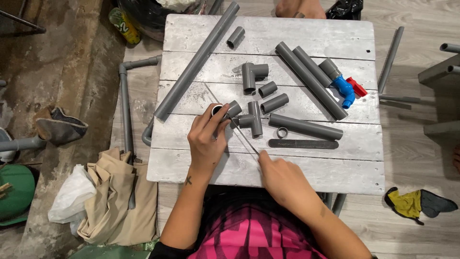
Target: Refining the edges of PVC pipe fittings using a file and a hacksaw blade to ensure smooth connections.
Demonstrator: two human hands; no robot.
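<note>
Hands over white plank table (201, 33), seen from my head camera. Left hand (207, 141) pinches a short grey pipe stub (225, 111) between thumb and fingers, open end up, just beside the tee fitting (254, 119). Right hand (282, 175) is curled shut around the near end of a thin blade (239, 130), which runs diagonally up across the stub. Long pipe (196, 60) lies left; blue tap (345, 88) with red handle lies right; flat file (303, 144) lies near the tee.
</note>
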